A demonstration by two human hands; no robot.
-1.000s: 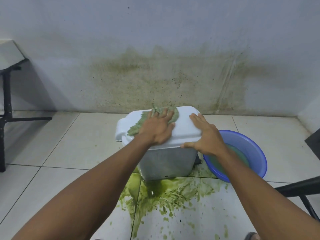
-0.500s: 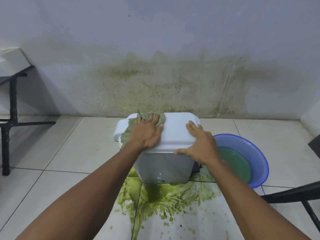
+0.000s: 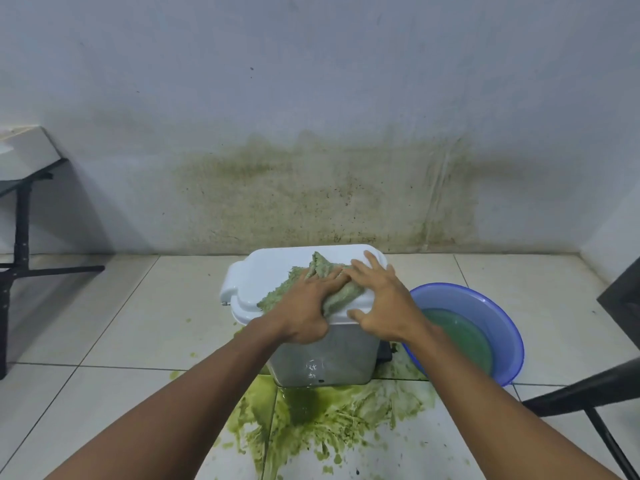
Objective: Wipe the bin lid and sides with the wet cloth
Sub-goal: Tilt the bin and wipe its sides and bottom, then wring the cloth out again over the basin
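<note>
A small bin stands on the tiled floor with a white lid (image 3: 273, 271) and shiny grey metal sides (image 3: 332, 362). A green-stained wet cloth (image 3: 322, 275) lies bunched across the lid's middle. My left hand (image 3: 304, 306) presses flat on the cloth near the lid's front edge, fingers spread over it. My right hand (image 3: 384, 306) rests on the lid's right end, fingers apart, its fingertips touching the cloth's right edge.
A blue basin (image 3: 485, 306) of greenish water sits just right of the bin. Green slime (image 3: 329, 420) is spread over the floor in front of the bin, and the wall (image 3: 311, 195) behind is stained. Black furniture legs (image 3: 20, 237) stand at the left, and a black frame (image 3: 588, 393) crosses at the right.
My left hand has dragged the cloth from the lid's back left toward the middle and front. My right hand has shifted slightly inward until it meets the cloth.
</note>
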